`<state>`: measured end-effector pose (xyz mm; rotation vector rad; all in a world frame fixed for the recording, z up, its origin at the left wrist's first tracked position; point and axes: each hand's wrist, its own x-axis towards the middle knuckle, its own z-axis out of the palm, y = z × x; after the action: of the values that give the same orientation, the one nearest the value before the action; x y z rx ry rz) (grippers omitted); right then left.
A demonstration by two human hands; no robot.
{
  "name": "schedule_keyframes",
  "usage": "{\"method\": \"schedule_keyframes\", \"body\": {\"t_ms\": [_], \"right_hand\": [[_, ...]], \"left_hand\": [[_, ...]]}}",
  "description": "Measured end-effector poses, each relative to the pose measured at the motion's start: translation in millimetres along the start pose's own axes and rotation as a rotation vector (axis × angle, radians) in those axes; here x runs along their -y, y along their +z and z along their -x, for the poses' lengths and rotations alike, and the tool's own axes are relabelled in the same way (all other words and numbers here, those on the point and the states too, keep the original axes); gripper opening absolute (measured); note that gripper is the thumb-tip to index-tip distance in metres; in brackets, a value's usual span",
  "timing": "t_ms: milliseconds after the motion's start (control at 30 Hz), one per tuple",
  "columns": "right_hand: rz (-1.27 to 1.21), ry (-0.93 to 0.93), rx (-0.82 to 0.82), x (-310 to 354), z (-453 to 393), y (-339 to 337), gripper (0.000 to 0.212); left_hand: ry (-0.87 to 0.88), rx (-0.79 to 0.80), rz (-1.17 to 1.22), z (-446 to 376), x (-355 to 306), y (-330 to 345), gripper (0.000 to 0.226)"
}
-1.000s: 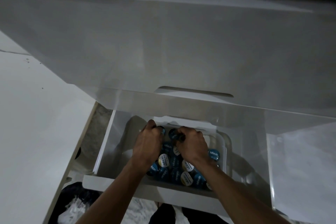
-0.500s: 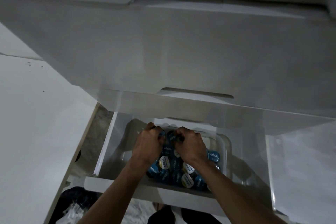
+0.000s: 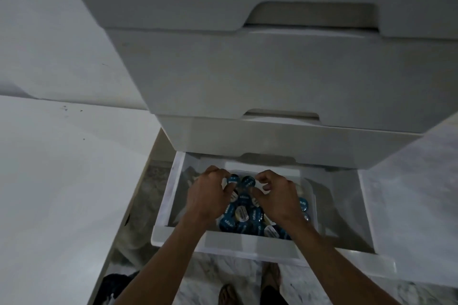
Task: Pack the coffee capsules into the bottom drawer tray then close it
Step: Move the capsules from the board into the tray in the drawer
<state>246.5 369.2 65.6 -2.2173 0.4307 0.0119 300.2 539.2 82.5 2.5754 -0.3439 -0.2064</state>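
Observation:
The bottom drawer [image 3: 247, 242] of a white plastic drawer unit stands pulled out. Inside it is a clear tray [image 3: 314, 205] holding several blue coffee capsules [image 3: 241, 213] in a loose heap. Both hands reach into the tray from the front. My left hand [image 3: 210, 195] is on the left of the heap, with its fingertips and thumb around a blue capsule [image 3: 233, 179] at the far end. My right hand [image 3: 277, 198] hovers over the right side with its fingers curled and apart, just beside another capsule [image 3: 248, 181]. The hands hide part of the heap.
Closed upper drawers [image 3: 272, 82] overhang the back of the open one. A white panel [image 3: 49, 181] runs along the left. My feet [image 3: 228, 292] stand on marble floor below the drawer front, and a dark bundle [image 3: 114, 285] lies at the bottom left.
The view has pulled back, so more upper drawers show. The two hands have spread slightly apart, and the right fingers have come off the capsule they were pinching.

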Motion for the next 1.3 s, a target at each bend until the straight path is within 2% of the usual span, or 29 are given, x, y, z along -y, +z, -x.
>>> {"method": "schedule_keyframes", "body": {"t_ms": [267,500,867,1067,1300], "right_hand": [[-0.094,-0.039,-0.096,4.8,32.2,-29.2,0.022],[-0.175,-0.054,-0.156,-22.9,56.6,-102.8,0.018],[-0.099,0.033,-0.276,-172.6,78.2,-285.4,0.019],[-0.044,0.095,-0.262,-231.1,37.1,-345.8,0.021],[-0.014,0.179,-0.264,-272.9,-70.3,-366.5,0.025]], "left_hand": [[0.099,-0.031,0.004,14.0,-33.8,-12.4,0.025],[0.188,-0.020,0.012,22.2,-107.8,17.9,0.027],[0.222,0.010,0.153,36.4,-301.8,142.9,0.025],[0.153,0.095,0.191,18.4,-358.7,202.4,0.027],[0.089,0.137,0.127,-80.2,-377.8,247.6,0.034]]}}
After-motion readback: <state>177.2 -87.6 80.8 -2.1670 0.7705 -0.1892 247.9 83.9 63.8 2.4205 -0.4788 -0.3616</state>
